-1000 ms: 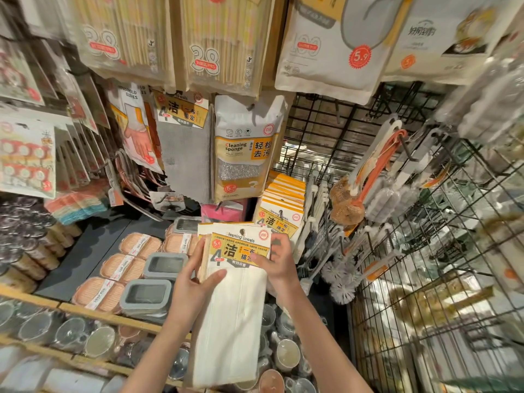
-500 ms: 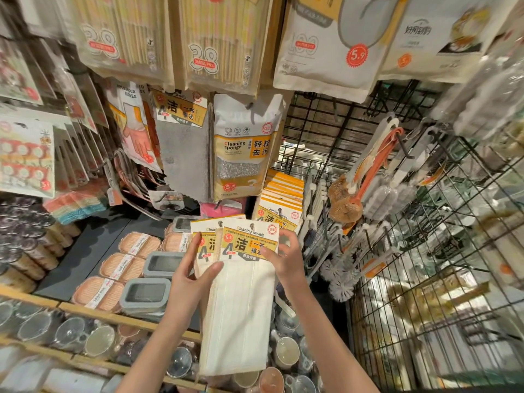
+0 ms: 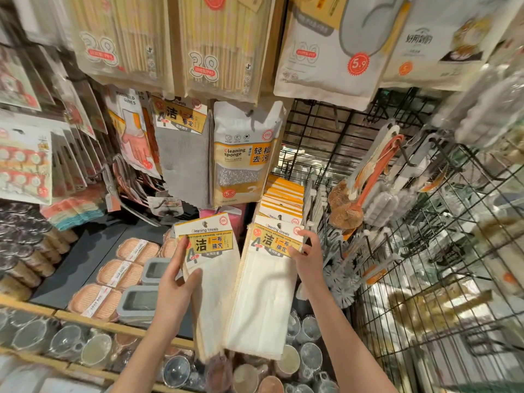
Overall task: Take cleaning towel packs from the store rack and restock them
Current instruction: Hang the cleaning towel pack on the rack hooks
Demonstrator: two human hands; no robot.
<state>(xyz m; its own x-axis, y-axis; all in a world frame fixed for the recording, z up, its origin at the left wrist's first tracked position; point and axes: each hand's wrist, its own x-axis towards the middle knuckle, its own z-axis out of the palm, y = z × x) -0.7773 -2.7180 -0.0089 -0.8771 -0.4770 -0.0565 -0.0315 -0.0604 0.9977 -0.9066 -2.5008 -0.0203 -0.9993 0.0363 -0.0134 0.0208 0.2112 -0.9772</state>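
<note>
1. Your left hand (image 3: 175, 282) gripped one cream cleaning towel pack (image 3: 211, 282) at centre frame, thumb across its front, fingers on its left edge.
2. Your right hand (image 3: 307, 256) pinched a second towel pack (image 3: 263, 296) by the right edge of its yellow header card, just right of the first.
3. The two packs hung side by side, edges nearly touching.
4. Behind your right hand, a row of matching packs (image 3: 283, 199) hung on the wire rack (image 3: 326, 131).
</note>
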